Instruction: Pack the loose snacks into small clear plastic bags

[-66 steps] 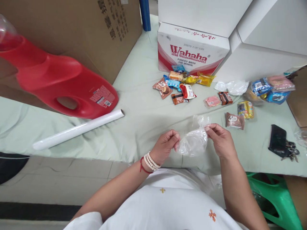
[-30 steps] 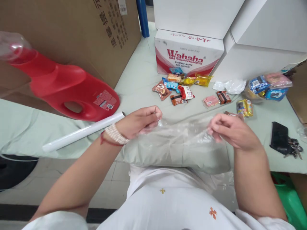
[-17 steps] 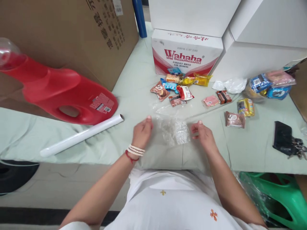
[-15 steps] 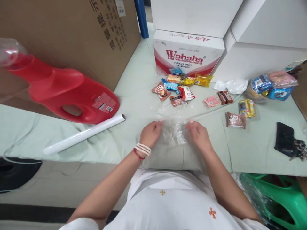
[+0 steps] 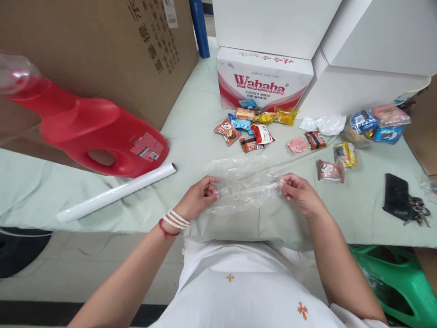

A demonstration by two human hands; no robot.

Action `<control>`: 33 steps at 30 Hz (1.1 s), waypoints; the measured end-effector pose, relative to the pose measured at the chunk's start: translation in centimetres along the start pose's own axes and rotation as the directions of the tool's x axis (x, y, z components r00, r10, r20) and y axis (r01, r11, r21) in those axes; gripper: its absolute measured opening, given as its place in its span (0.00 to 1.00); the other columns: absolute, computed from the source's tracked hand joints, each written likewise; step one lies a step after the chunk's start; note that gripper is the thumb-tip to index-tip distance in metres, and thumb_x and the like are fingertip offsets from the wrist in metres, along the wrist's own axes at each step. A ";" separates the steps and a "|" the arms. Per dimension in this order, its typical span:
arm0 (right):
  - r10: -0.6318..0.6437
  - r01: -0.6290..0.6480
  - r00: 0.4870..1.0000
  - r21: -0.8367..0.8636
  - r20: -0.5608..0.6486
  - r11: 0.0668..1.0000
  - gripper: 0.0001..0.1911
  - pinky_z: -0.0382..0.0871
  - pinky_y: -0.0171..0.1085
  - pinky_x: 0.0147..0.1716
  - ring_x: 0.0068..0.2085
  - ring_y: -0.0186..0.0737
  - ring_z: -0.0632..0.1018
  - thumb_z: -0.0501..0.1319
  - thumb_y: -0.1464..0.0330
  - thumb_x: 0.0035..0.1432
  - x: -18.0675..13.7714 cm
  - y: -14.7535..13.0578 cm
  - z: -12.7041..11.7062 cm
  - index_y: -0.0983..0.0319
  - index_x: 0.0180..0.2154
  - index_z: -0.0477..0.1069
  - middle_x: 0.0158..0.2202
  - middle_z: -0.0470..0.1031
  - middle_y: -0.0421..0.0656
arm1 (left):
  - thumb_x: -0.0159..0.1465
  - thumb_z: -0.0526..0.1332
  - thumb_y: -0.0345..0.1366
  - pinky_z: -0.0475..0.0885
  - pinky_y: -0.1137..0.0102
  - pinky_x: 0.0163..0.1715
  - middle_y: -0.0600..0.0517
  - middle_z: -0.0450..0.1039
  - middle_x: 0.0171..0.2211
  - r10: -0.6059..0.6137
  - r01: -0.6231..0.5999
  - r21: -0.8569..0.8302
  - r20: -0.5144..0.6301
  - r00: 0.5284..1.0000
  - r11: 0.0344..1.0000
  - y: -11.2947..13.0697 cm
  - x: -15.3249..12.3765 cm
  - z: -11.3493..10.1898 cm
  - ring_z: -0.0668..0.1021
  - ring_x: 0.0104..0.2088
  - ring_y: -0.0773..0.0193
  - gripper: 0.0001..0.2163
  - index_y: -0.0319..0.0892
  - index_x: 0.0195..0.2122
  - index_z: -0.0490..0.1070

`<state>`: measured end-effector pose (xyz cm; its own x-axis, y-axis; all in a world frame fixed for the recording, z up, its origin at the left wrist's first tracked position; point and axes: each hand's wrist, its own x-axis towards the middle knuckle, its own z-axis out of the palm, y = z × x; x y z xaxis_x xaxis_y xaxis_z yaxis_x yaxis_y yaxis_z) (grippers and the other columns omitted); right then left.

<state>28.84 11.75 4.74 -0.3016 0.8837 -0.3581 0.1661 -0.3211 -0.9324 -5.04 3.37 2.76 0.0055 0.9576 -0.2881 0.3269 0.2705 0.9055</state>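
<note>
Since half a second ago both hands have drawn apart, and the film that was bunched between them now lies pulled out flat and wide.

At far left a big red plastic detergent jug (image 5: 95, 132) lies on its side on the pale green cloth-covered bench (image 5: 191, 150), with a white rolled paper tube (image 5: 116, 192) just in front of it. The left hand (image 5: 200, 198), with bead bracelets at the wrist, has its grip pressed together, thumb and fingertips pinching the left edge of a clear thin plastic bag (image 5: 246, 182). The bag spans the gap between the hands, low over the bench's near edge, its far side resting on the cloth. The right hand (image 5: 300, 193) pinches the opposite edge in the same way.

The bag looks almost weightless, limp and slick, likely to cling to itself and to tear if tugged hard; the edges near the mouth seem the best hold.

Beyond it small coloured snack packets (image 5: 252, 127) lie scattered, well apart from both hands. At far right sit a black phone (image 5: 395, 198) and a bunch of keys (image 5: 414, 214).
</note>
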 end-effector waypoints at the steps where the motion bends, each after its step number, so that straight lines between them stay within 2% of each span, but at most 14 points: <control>1: 0.004 -0.004 1.000 -0.010 0.002 1.000 0.24 0.58 0.32 0.23 0.24 0.30 0.63 0.75 0.52 0.46 -0.2 -0.2 -0.8 0.61 0.34 0.71 0.24 0.63 0.33 | 0.56 0.67 0.43 0.73 0.69 0.34 0.56 0.71 0.33 -0.013 0.014 -0.023 0.029 0.999 1.000 -0.1 -0.3 -0.8 0.75 0.31 0.65 0.22 0.43 0.51 0.67; 3: 0.007 -0.007 1.000 -0.050 0.004 0.999 0.25 0.59 0.33 0.24 0.25 0.31 0.64 0.76 0.52 0.44 -0.4 -0.4 -1.8 0.61 0.34 0.72 0.24 0.65 0.33 | 0.54 0.68 0.42 0.75 0.65 0.38 0.53 0.72 0.37 -0.008 0.009 0.092 -0.015 1.000 0.996 -0.2 -0.9 -1.8 0.75 0.34 0.63 0.25 0.43 0.52 0.68; 5: 0.013 -0.013 1.000 -0.098 0.004 0.995 0.25 0.60 0.33 0.25 0.26 0.31 0.65 0.76 0.51 0.44 -0.5 -0.2 -2.2 0.62 0.33 0.72 0.25 0.67 0.34 | 0.53 0.68 0.39 0.75 0.57 0.46 0.48 0.72 0.43 0.080 -0.021 0.345 -0.158 0.984 0.938 0.2 -1.4 -1.9 0.76 0.41 0.56 0.26 0.42 0.53 0.70; 7: 0.025 -0.023 1.000 -0.138 0.011 0.990 0.26 0.61 0.34 0.27 0.28 0.32 0.67 0.75 0.50 0.44 -0.7 0.0 -2.2 0.62 0.33 0.73 0.27 0.69 0.36 | 0.56 0.66 0.36 0.71 0.49 0.55 0.41 0.71 0.50 0.250 -0.044 0.571 -0.288 0.925 0.820 1.0 -1.8 -1.2 0.74 0.51 0.47 0.22 0.41 0.53 0.72; 9: 0.035 -0.030 0.999 -0.170 0.029 0.985 0.26 0.60 0.34 0.28 0.29 0.32 0.68 0.74 0.49 0.45 -1.0 0.2 -1.9 0.62 0.34 0.73 0.28 0.71 0.37 | 0.61 0.61 0.33 0.67 0.46 0.59 0.38 0.71 0.54 0.417 -0.098 0.692 -0.310 0.854 0.715 2.1 -1.9 0.0 0.71 0.57 0.43 0.17 0.42 0.52 0.73; 12: 0.038 -0.026 0.998 -0.207 0.051 0.978 0.25 0.59 0.34 0.28 0.29 0.32 0.67 0.73 0.49 0.47 -1.4 0.4 -1.8 0.62 0.35 0.73 0.29 0.71 0.38 | 0.66 0.56 0.30 0.65 0.47 0.61 0.42 0.75 0.55 0.522 -0.294 0.743 -0.087 0.848 0.602 3.2 -1.4 1.6 0.72 0.60 0.46 0.14 0.45 0.51 0.74; 15: 0.013 -0.010 1.000 -0.231 0.013 0.973 0.25 0.60 0.34 0.28 0.30 0.33 0.68 0.73 0.49 0.47 -1.7 0.5 -2.5 0.62 0.36 0.73 0.30 0.71 0.38 | 0.65 0.57 0.28 0.61 0.45 0.65 0.45 0.79 0.51 0.447 -0.462 0.700 0.225 0.866 0.544 2.4 -0.8 2.2 0.73 0.62 0.49 0.15 0.47 0.49 0.76; 17: -0.005 -0.005 0.999 -0.260 -0.039 0.966 0.26 0.62 0.34 0.29 0.31 0.35 0.70 0.72 0.49 0.47 -1.9 0.8 -3.4 0.62 0.37 0.74 0.30 0.72 0.39 | 0.64 0.56 0.25 0.58 0.42 0.67 0.46 0.80 0.48 0.374 -0.485 0.677 0.319 0.871 0.553 1.3 -0.8 2.0 0.75 0.59 0.50 0.17 0.47 0.49 0.77; 19: -0.007 -0.016 0.997 -0.300 -0.077 0.954 0.25 0.63 0.35 0.30 0.32 0.37 0.71 0.72 0.49 0.48 -2.0 1.4 -4.3 0.62 0.37 0.75 0.30 0.73 0.40 | 0.65 0.55 0.25 0.61 0.42 0.66 0.45 0.80 0.49 0.355 -0.478 0.648 0.322 0.878 0.593 0.3 -1.4 1.5 0.77 0.57 0.51 0.18 0.48 0.52 0.76; 24: -0.024 0.001 0.999 -0.428 -0.048 0.904 0.22 0.68 0.38 0.33 0.33 0.40 0.74 0.69 0.52 0.53 -1.9 2.4 -5.8 0.62 0.41 0.75 0.32 0.75 0.42 | 0.71 0.55 0.39 0.77 0.58 0.54 0.40 0.70 0.63 0.374 -0.382 0.486 0.118 0.920 0.786 0.5 -2.6 1.4 0.80 0.53 0.55 0.22 0.46 0.66 0.65; 27: -0.168 0.068 0.981 -0.643 -0.096 0.763 0.19 0.72 0.44 0.37 0.36 0.44 0.76 0.66 0.57 0.56 -2.1 1.4 -5.7 0.61 0.45 0.77 0.41 0.76 0.48 | 0.74 0.49 0.43 0.77 0.60 0.54 0.42 0.75 0.60 0.302 -0.293 0.457 0.057 0.952 0.840 1.2 -1.7 2.1 0.81 0.54 0.55 0.21 0.45 0.64 0.68; 30: -0.488 0.133 0.853 -0.828 -0.184 0.545 0.15 0.74 0.51 0.44 0.41 0.49 0.77 0.60 0.64 0.63 -3.0 -0.9 -3.9 0.61 0.49 0.77 0.49 0.74 0.53 | 0.74 0.48 0.44 0.76 0.58 0.56 0.44 0.81 0.53 0.260 -0.260 0.437 0.061 0.964 0.861 1.3 -0.4 2.9 0.82 0.54 0.54 0.21 0.44 0.56 0.76; 31: -0.573 0.190 0.807 -0.855 -0.143 0.482 0.15 0.74 0.52 0.47 0.44 0.51 0.76 0.58 0.65 0.65 -3.3 -1.5 -2.7 0.60 0.50 0.76 0.51 0.74 0.54 | 0.73 0.49 0.44 0.77 0.59 0.55 0.45 0.82 0.52 0.249 -0.253 0.429 0.066 0.966 0.867 1.3 -0.1 3.1 0.82 0.53 0.54 0.20 0.44 0.54 0.77; 33: -0.638 0.365 0.768 -0.858 0.057 0.362 0.16 0.73 0.53 0.53 0.52 0.54 0.74 0.59 0.65 0.68 -3.7 -2.1 0.1 0.60 0.54 0.75 0.53 0.74 0.54 | 0.71 0.51 0.43 0.77 0.59 0.55 0.46 0.83 0.51 0.233 -0.242 0.417 0.074 0.970 0.876 1.3 0.3 3.3 0.83 0.51 0.54 0.19 0.45 0.51 0.79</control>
<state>29.48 9.14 8.03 -0.3907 0.8640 0.3175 0.7555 0.4981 -0.4256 -1.50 3.71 2.80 0.1513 0.9843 -0.0912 0.6793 -0.0365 0.7329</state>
